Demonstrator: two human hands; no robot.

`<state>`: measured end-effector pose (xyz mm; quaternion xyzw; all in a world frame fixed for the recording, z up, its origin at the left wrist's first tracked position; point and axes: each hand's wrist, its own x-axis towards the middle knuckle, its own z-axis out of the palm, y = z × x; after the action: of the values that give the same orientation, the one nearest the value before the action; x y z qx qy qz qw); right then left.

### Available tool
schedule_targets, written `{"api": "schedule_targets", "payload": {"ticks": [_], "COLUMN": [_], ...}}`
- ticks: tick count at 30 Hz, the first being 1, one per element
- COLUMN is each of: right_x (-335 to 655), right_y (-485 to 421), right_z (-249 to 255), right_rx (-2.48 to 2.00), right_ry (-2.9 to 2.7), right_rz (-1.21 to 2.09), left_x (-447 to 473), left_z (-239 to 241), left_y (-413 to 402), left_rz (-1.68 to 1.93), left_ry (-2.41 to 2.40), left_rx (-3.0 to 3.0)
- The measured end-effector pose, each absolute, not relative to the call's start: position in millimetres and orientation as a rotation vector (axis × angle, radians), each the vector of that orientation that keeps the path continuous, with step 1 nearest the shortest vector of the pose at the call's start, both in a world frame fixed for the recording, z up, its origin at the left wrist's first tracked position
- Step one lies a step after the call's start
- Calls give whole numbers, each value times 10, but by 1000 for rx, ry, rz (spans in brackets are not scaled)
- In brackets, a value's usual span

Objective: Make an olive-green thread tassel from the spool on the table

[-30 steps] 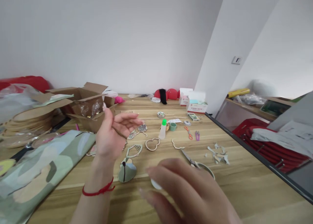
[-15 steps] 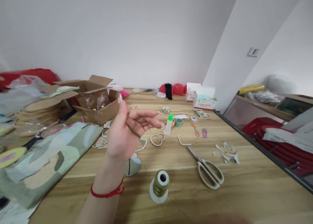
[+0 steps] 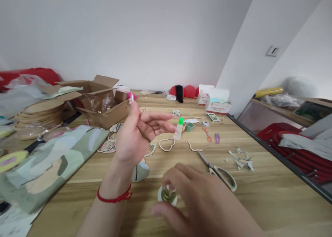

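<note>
My left hand is raised over the table, palm turned sideways, thumb up and fingers stretched out. A bit of olive thread shows at its palm. My right hand, smeared by motion, is over a spool of olive-green thread on a white base. Its fingertips hang at the spool's top and its thumb is spread off to the near side; contact cannot be made out. Below my left hand lies a rounded patterned fabric piece. Large scissors lie open just beyond my right hand, partly covered by it.
A green-capped bottle, a wooden cloud-shaped frame and small orange scissors lie farther back. Fabric scraps are at right. Patterned cloth and an open cardboard box take up the left.
My right hand has come in from the bottom edge and moved over the thread spool. My left hand stays raised, its fingers still stretched; the view has shifted slightly.
</note>
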<state>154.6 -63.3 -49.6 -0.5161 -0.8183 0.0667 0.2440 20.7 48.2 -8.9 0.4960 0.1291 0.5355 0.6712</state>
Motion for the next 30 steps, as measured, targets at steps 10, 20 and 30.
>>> {"api": "schedule_targets", "payload": {"ticks": [10,20,30], "right_x": [1327,1518,1829], "right_y": [110,92,-232], "right_z": [-580,-431,-174], "right_rx": [-951,-995,-1070], "right_ry": [-1921,-1954,-1899], "right_rz": [836,1091,594], "left_x": [278,124,218], "left_z": [-36,0,-243], "left_y": [316,398,502], "left_rz": [999,1193,1007], "left_ry": [105,187,663], "left_rx": [922,955,1616]}}
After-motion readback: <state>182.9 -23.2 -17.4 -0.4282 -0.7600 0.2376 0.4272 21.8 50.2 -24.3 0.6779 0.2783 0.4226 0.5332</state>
